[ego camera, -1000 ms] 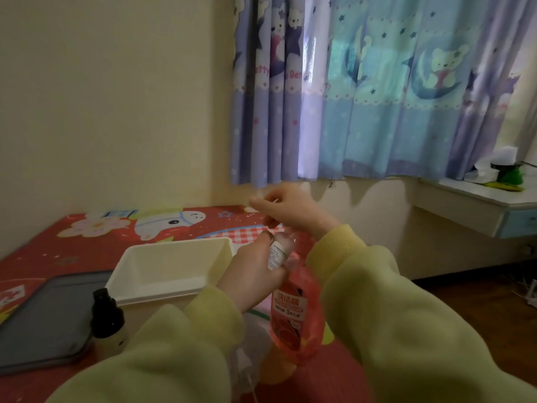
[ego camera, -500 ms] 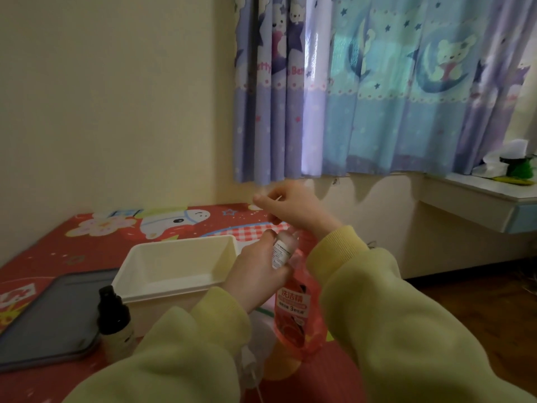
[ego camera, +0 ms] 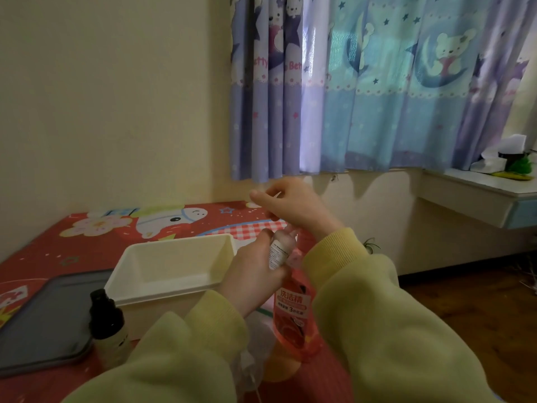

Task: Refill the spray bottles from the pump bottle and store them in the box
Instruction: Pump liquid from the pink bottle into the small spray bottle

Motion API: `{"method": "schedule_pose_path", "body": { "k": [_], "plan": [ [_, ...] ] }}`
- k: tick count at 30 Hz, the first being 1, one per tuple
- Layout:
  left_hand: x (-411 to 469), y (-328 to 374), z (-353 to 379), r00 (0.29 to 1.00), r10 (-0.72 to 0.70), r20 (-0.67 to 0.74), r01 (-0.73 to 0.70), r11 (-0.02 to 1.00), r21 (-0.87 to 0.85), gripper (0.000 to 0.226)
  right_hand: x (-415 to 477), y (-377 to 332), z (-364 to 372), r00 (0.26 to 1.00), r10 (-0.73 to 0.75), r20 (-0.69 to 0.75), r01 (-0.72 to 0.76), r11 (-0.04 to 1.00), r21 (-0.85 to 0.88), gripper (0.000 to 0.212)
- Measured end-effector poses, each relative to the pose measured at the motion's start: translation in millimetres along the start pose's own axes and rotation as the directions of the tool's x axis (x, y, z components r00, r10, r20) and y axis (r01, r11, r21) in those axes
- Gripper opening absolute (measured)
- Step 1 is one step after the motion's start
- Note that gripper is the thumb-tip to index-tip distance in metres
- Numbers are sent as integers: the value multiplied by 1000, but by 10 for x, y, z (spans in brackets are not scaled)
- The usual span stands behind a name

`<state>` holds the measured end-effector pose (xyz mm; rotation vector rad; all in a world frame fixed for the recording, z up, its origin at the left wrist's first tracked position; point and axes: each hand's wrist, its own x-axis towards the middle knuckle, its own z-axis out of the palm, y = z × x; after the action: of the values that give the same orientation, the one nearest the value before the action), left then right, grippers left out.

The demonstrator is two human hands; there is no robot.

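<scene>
Little has changed since half a second ago. Your left hand (ego camera: 250, 274) still grips the small clear spray bottle (ego camera: 279, 250), held against the neck of the translucent pink pump bottle (ego camera: 293, 315). Your right hand (ego camera: 293, 206) stays curled over its pump head.

Count two small bottles: the one you hold and a black-capped cream bottle (ego camera: 108, 324) at 9 o'clock on the red cartoon-print worktop (ego camera: 72, 251). There is one white rectangular plastic box (ego camera: 174, 266) at 11 o'clock and one grey tray (ego camera: 43, 321) at its left.

Dim room; daylight glows thru curtain (ego camera: 377, 91), bkgd brighter than fgd. Sleeves (ego camera: 392, 330) soft, prob motion blur; wide-angle bending at edges.
</scene>
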<state>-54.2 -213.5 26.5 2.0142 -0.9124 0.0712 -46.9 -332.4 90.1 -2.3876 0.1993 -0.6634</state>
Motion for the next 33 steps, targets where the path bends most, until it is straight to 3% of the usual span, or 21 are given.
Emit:
{"method": "schedule_pose_path", "body": {
  "k": [5,9,12,20,28,33],
  "plan": [
    [-14,13,-16,1000,-9,17,10,1000,-12,26,-43,-30,3,1000,8,21,-8,1000,-6,38],
    [-29,50,-88,1000,-3,19,3,1000,-7,20,-43,-132,-52,985,-3,170,8,1000,-27,37],
    [-7,82,-124,1000,17,-1,-17,1000,-1,23,-48,-207,-154,970,-18,243,2,998,63,31],
    [-27,29,31,999,-33,1,33,998,-52,24,-14,4,-29,999,-21,38,21,1000,4,38],
    [-18,87,-79,1000,-10,-3,10,1000,-16,23,-35,-126,-89,984,-4,177,27,992,-127,39],
    [6,63,-70,1000,-5,-26,4,1000,-29,30,-37,-169,-102,989,-28,147,41,996,-82,43]
  ]
}}
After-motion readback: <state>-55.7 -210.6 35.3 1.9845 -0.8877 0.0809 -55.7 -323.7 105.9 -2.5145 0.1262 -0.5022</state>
